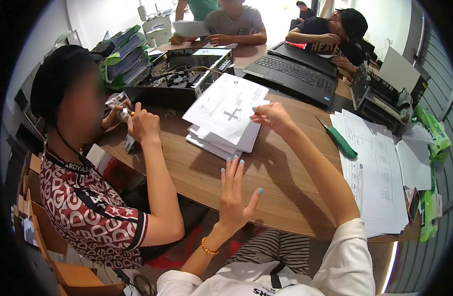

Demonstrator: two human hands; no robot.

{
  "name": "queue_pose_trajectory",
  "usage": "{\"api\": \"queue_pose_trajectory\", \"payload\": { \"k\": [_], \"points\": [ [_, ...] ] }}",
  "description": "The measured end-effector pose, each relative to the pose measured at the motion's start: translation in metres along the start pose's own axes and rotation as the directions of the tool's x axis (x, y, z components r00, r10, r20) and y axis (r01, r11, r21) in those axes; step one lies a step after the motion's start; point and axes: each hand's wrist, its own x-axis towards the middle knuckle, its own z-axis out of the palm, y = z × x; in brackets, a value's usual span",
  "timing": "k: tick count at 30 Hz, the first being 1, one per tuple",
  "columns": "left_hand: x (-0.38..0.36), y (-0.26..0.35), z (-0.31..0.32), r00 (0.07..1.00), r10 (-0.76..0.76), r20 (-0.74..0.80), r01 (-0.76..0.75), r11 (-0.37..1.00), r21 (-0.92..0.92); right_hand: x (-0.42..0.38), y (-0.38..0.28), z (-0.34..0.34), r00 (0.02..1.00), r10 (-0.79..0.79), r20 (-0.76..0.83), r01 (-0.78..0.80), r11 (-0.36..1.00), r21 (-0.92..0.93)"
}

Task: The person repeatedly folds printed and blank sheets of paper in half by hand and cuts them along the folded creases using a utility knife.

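Nearest to us, our left hand [235, 190] is raised above the near edge of the wooden table [280, 192], fingers spread wide and holding nothing. A little farther on, our right hand [272, 116] pinches the edge of the top sheet of a stack of papers [226, 116] between narrowed fingertips; the stack lies flat on the table in front of us, slightly fanned. To the right of it lies a green-handled screwdriver [339, 140], and beside that a second spread of printed sheets [379, 177] reaches the table's right edge. On our left a seated person in a patterned shirt works with both hands [138, 121] on a small part at the table's edge. Behind the stack stands an opened computer case [179, 79], and next to it a black laptop [295, 74]. At the far end, other people lean on the table.
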Motion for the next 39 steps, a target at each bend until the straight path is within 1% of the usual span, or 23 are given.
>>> {"api": "queue_pose_trajectory", "payload": {
  "k": [1,4,8,10,11,13,15,16,17,18,20,22,23,24,26,28,29,31,33,35,36,37,39],
  "points": [
    [0.0,0.0,0.0,1.0,0.002,0.005,-0.002,1.0,-0.001,-0.003,0.004,0.009,0.995,0.061,-0.081,-0.063,0.998,-0.03],
    [0.0,0.0,0.002,1.0,-0.016,0.012,0.016,1.0,-0.024,0.005,0.016,0.009,0.987,0.145,-0.073,-0.154,0.978,-0.137],
    [0.001,-0.002,0.005,1.0,-0.003,0.015,0.003,1.0,-0.018,0.021,0.027,0.0,0.985,0.134,-0.104,-0.149,0.977,-0.149],
    [0.001,-0.002,0.007,1.0,0.013,0.018,-0.012,0.999,-0.029,0.041,0.04,-0.01,0.992,0.084,-0.09,-0.11,0.933,-0.342],
    [0.001,-0.002,0.007,1.0,0.003,0.017,-0.003,1.0,-0.028,0.044,0.039,-0.013,0.992,0.074,-0.098,-0.103,0.937,-0.335],
    [0.002,-0.002,0.005,1.0,0.005,0.028,-0.005,1.0,-0.024,0.03,0.022,-0.002,0.993,-0.001,-0.116,-0.07,0.794,-0.605],
    [0.001,0.0,0.003,0.999,-0.017,0.038,0.018,0.999,-0.034,0.003,0.001,0.003,0.992,0.002,-0.127,-0.084,0.761,-0.644],
    [0.001,0.001,0.002,0.999,-0.022,0.046,0.024,0.999,-0.038,-0.002,-0.001,-0.002,0.966,-0.256,-0.048,0.077,0.455,-0.887],
    [0.001,0.002,0.001,0.999,-0.022,0.036,0.024,0.998,-0.058,-0.006,-0.002,-0.007,0.886,-0.448,0.118,0.156,0.049,-0.986],
    [0.002,0.002,0.0,0.999,-0.022,0.025,0.024,0.997,-0.079,-0.031,-0.014,-0.012,0.889,-0.445,0.109,0.149,0.056,-0.987],
    [0.006,0.003,-0.004,0.999,0.009,0.046,-0.006,0.998,-0.062,-0.083,-0.037,-0.04,0.865,-0.408,0.293,0.266,-0.121,-0.956],
    [0.011,0.008,-0.007,0.997,0.049,0.054,-0.047,0.998,-0.041,-0.148,-0.053,-0.086,0.901,-0.314,0.299,0.289,-0.076,-0.954],
    [0.015,0.009,-0.007,0.997,0.053,0.061,-0.05,0.997,-0.053,-0.183,-0.061,-0.11,0.885,-0.347,0.311,0.316,-0.043,-0.948],
    [0.018,0.009,-0.006,0.993,0.071,0.094,-0.067,0.996,-0.052,-0.215,-0.061,-0.139,0.896,-0.358,0.263,0.26,-0.055,-0.964],
    [0.027,0.014,0.0,0.983,0.142,0.119,-0.137,0.989,-0.051,-0.283,-0.061,-0.187,0.941,-0.339,0.001,-0.028,-0.08,-0.996],
    [0.039,0.024,0.01,0.973,0.185,0.136,-0.178,0.982,-0.059,-0.342,-0.042,-0.225,0.939,-0.302,-0.165,-0.202,-0.097,-0.974],
    [0.044,0.03,0.017,0.965,0.217,0.144,-0.212,0.976,-0.051,-0.364,-0.038,-0.222,0.933,-0.3,-0.199,-0.235,-0.09,-0.968],
    [0.051,0.041,0.03,0.954,0.236,0.186,-0.217,0.969,-0.116,-0.403,-0.036,-0.2,0.98,-0.094,-0.175,-0.189,-0.179,-0.965],
    [0.058,0.056,0.043,0.935,0.255,0.247,-0.231,0.965,-0.122,-0.425,-0.026,-0.185,0.972,-0.116,-0.206,-0.219,-0.116,-0.969],
    [0.061,0.075,0.055,0.919,0.272,0.284,-0.234,0.959,-0.161,-0.438,-0.008,-0.185,0.982,-0.187,-0.03,-0.083,-0.284,-0.955],
    [0.063,0.081,0.061,0.902,0.302,0.309,-0.244,0.946,-0.212,-0.441,-0.004,-0.182,0.954,-0.297,0.045,-0.063,-0.342,-0.938],
    [0.064,0.085,0.067,0.882,0.333,0.333,-0.254,0.932,-0.259,-0.447,-0.004,-0.182,0.954,-0.299,0.016,-0.089,-0.337,-0.937],
    [0.063,0.092,0.077,0.842,0.398,0.366,-0.307,0.909,-0.282,-0.456,-0.005,-0.182,0.917,-0.367,0.158,0.017,-0.359,-0.933]
  ]
}}
